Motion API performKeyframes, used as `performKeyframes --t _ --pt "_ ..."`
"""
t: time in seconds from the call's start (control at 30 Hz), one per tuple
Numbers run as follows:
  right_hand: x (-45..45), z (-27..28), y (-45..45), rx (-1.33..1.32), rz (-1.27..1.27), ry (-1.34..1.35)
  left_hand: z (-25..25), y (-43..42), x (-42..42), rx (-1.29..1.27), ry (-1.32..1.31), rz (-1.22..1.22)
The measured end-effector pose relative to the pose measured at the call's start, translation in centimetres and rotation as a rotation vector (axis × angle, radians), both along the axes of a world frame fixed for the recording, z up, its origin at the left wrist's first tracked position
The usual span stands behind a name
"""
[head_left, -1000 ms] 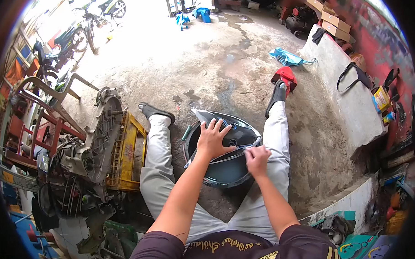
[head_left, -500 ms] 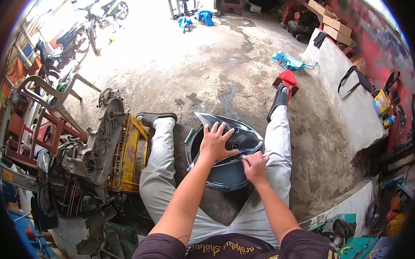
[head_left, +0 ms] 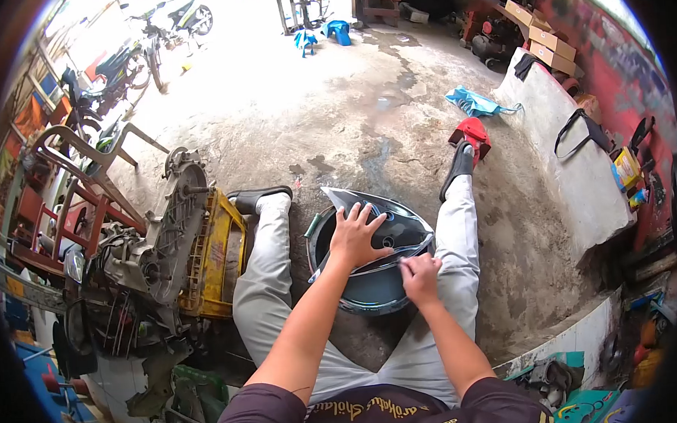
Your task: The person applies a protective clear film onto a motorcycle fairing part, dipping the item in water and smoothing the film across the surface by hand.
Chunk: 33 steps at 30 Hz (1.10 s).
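Observation:
A dark, glossy, pointed panel with a pale edge, looking like a motorcycle body panel [head_left: 403,223], lies across a dark round basin [head_left: 371,294] between my legs. My left hand [head_left: 354,239] rests flat on the panel, its fingers spread and pointing away from me. Close to the panel's near right edge, my right hand [head_left: 421,277] is closed, thumb and fingers pressed together. Whatever it pinches is too small to make out. Part of the basin's inside is hidden under the panel and my left forearm.
On my left stand a grey metal engine casing [head_left: 176,224], a yellow crate [head_left: 222,256] and a chair [head_left: 90,157]. A red object [head_left: 470,134] lies by my right foot, with a light blue cloth [head_left: 476,101] beyond it. A white concrete ledge [head_left: 557,166] runs along the right.
The whole view has shifted slightly, so things sit a little further right and lower. My right hand has moved a touch along the panel's edge; my left hand stays on the panel.

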State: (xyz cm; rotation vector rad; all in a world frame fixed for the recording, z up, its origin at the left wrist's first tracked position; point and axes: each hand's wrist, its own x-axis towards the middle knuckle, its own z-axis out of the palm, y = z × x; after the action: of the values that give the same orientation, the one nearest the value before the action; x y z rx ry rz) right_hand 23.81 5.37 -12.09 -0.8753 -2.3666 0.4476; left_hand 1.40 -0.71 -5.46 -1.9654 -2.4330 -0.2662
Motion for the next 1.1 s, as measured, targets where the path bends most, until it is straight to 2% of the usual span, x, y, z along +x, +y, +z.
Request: performKeyframes --t 0.1,0.17,0.23,0.33,0.37,0.43,0.47,0.5,0.6,0.63,0.73,0.77,0.87,0.97,1.0,1.03,1.1 --pt "0.0 0.4 0.6 -0.020 -0.093 0.046 -0.1 0.1 0.1 -0.015 -0.005 0.007" --pt "-0.1 0.5 1.5 -0.107 -0.374 0.084 -0.1 0.1 0.1 -0.008 -0.006 0.005" --pt "-0.1 -1.0 1.5 -0.024 -0.171 0.104 0.0 -0.1 0.0 -0.004 -0.006 -0.002" --pt "-0.2 1.1 0.0 0.085 0.051 -0.017 0.2 0.1 0.2 -0.018 -0.017 0.000" --pt "0.0 0.8 0.6 0.086 0.050 -0.017 0.1 0.1 0.2 -0.013 -0.017 0.003" --pt "0.1 -0.4 1.8 -0.149 -0.320 0.124 0.0 0.0 0.1 -0.007 -0.015 0.011" --pt "-0.1 -0.1 1.7 -0.142 -0.334 0.111 0.1 0.0 0.1 -0.003 -0.013 0.008" --pt "-0.3 -0.2 1.3 -0.143 -0.334 0.112 0.1 0.0 0.1 0.000 -0.011 0.001" --pt "-0.5 1.0 -0.8 0.053 0.056 -0.017 -0.1 0.1 0.1 -0.010 -0.004 0.003" --pt "-0.3 0.6 -0.2 0.054 0.054 -0.019 -0.1 0.2 0.2 -0.009 -0.007 0.000" --pt "-0.1 -0.6 1.5 -0.069 -0.342 0.101 -0.1 -0.1 0.2 -0.001 0.006 0.010" --pt "-0.1 -0.4 1.4 -0.069 -0.341 0.096 0.0 -0.1 0.2 -0.001 0.001 0.010" --pt "0.0 0.2 -0.1 0.042 -0.007 -0.030 0.1 0.0 0.1 -0.022 0.024 0.006" --pt "0.3 1.0 0.4 0.042 -0.101 -0.050 -0.2 -0.1 0.2 -0.015 0.012 0.014" --pt "0.2 0.4 1.1 -0.087 -0.257 0.025 -0.1 -0.1 0.3 -0.014 0.007 0.018" --pt "0.3 -0.1 1.9 -0.078 -0.307 0.026 -0.2 -0.1 0.3 -0.008 0.006 0.021" --pt "0.2 -0.1 1.7 -0.014 -0.233 0.031 0.2 -0.1 0.3 -0.025 0.009 0.016"
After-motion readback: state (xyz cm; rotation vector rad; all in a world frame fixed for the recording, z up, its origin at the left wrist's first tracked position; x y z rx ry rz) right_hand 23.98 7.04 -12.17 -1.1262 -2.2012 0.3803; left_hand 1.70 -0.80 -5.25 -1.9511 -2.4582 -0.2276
